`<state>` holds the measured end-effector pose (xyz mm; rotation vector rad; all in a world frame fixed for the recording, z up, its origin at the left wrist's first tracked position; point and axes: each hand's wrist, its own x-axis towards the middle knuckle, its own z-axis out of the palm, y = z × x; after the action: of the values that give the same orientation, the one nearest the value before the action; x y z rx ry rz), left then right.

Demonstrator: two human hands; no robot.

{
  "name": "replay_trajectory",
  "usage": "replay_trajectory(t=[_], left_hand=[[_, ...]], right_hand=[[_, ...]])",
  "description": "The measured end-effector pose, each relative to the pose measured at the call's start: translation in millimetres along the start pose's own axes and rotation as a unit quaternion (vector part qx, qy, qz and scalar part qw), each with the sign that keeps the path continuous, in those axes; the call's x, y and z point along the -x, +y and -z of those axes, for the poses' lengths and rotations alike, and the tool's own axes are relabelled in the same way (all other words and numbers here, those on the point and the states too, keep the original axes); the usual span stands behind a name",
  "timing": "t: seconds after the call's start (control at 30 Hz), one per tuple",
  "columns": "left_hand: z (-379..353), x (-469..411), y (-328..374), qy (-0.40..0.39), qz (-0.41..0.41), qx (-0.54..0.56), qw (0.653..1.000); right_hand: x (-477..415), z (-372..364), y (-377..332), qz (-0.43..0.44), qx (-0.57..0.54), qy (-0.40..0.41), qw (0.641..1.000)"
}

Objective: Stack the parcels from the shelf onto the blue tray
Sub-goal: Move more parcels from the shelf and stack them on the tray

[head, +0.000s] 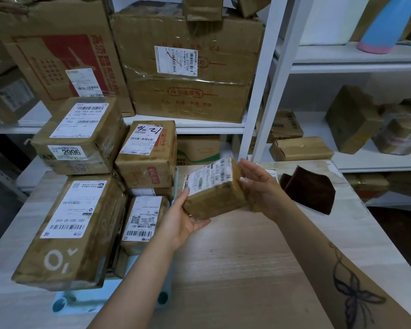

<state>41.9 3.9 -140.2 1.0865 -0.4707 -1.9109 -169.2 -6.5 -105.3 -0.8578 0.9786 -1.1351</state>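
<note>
Left hand [182,220] and right hand [261,188] hold a parcel [214,193] above the desk [247,269].
Left fingers [184,194] clamp it, right fingers [246,166] press flat; the overhanging stack [74,222] on the blue tray [62,302] could topple if bumped.

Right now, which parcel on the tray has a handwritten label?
The upper right parcel on the tray: black marker scrawl across its label. The others' labels show print only.

**Browns, White and One Pale Blue**

The tan cardboard parcel [217,199] wears a white label barred in black. The pale blue plastic tray [81,296] sits on a light, fine-grained wooden table [242,269] — the crumpled cloth [311,189] is dark brown. A dark butterfly tattoo [356,296] marks one forearm.
</note>
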Motion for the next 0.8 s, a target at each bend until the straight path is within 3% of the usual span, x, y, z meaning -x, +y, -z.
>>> replay_trajectory(t=[0.23, 0.4, 0.53, 0.7, 0.8], left_hand=[[13.0, -2.7, -6.2, -0.008, 0.057, 0.062, 0.996], [16.1, -6.1, -14.2, -0.03, 0.078, 0.086, 0.993], [13.9, -6.3, -15.5, -0.029, 0.062, 0.119, 0.991], [16.1, -7.6, -16.1, -0.011, 0.008, 0.045, 0.999], [12.8, -6.0, -16.2, -0.017, 0.002, 0.011, 1.0]], right_hand=[[3.0, -7.4, -7.7, 0.049, 0.046, 0.001, 0.998], [2.9, -10.4, -7.8, 0.057, 0.021, -0.027, 0.998], [1.5, -12.3, -6.4, 0.048, -0.006, -0.003, 0.999], [0.3, -10.3, -3.3, -0.061, 0.065, 0.025, 0.996], [2.6, -5.4, 0.2, -0.153, 0.089, -0.019, 0.984]])
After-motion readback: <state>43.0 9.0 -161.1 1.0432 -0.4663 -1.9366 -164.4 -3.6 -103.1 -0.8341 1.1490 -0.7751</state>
